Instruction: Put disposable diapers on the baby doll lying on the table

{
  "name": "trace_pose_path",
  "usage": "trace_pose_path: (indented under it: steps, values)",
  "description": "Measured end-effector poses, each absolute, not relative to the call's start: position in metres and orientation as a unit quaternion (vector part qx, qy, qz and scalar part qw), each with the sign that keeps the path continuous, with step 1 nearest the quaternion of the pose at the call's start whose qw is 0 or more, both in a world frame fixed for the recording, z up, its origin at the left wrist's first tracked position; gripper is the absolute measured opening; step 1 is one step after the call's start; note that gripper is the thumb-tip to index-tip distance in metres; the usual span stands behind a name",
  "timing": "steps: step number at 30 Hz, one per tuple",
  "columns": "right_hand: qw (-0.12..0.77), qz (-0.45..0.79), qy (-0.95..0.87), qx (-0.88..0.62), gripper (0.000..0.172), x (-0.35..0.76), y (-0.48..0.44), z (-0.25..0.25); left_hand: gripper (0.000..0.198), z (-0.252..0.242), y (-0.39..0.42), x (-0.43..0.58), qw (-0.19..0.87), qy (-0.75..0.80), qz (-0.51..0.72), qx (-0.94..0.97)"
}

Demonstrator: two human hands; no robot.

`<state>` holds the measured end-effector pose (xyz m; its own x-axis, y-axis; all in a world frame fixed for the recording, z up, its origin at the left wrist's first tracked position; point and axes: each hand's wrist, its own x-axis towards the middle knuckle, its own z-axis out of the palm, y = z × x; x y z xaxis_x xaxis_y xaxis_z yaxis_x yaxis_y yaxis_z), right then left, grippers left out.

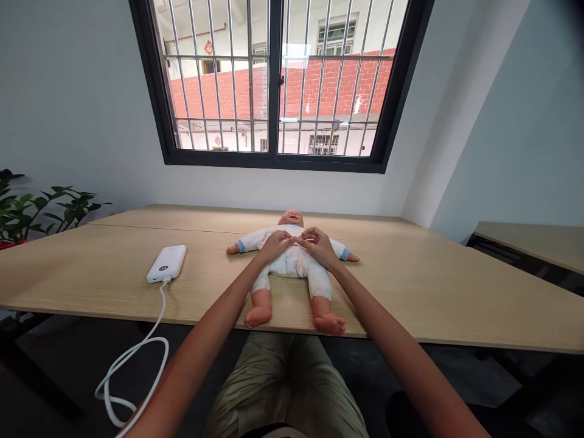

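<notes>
A wide wooden counter (pixel 433 286) stretches across the middle of the frame, with a barred window (pixel 275 79) above it at top centre and a leafy plant (pixel 70 210) at the left edge. A baby doll (pixel 288 264) lies on its back on the counter at the centre of the frame, arms spread, head toward the window, bare feet by the front edge. It wears a white suit (pixel 300 263) with blue cuffs. Left of it in the frame, well apart, is a white power bank (pixel 166 264), its white cable (pixel 163 298) hanging over the counter's edge toward the lower left. The left hand (pixel 278 244) and right hand (pixel 319 245) meet over the doll's chest, thumb and fingers of each grip drawn close; whether cloth is pinched between them is too small to tell. The step in hand looks like fine fingertip work at the front of the suit. The next move seems to call for a light, exact pinch from both grips, with the doll kept flat and steady.
</notes>
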<state>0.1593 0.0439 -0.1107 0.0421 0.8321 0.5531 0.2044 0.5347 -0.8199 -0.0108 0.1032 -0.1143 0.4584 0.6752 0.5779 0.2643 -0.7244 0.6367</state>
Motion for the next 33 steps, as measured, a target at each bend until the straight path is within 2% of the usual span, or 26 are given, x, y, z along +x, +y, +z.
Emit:
trace_pose_path:
  steps: [6, 12, 20, 33]
  values:
    - [0.596, 0.339, -0.605, -0.405, 0.047, 0.158, 0.043, -0.109, 0.028, -0.115, 0.102, -0.011, 0.227, 0.283, 0.436, 0.824]
    - [0.602, 0.367, -0.595, -0.386, 0.053, 0.16, 0.047, -0.115, 0.022, -0.115, 0.098, -0.01, 0.159, 0.3, 0.441, 0.831]
    - [0.589, 0.348, -0.621, -0.383, 0.058, 0.161, 0.055, -0.123, 0.021, -0.115, 0.095, -0.009, 0.116, 0.317, 0.422, 0.841]
    - [0.562, 0.313, -0.652, -0.403, 0.061, 0.158, 0.051, -0.119, 0.027, -0.117, 0.099, -0.009, 0.141, 0.314, 0.419, 0.84]
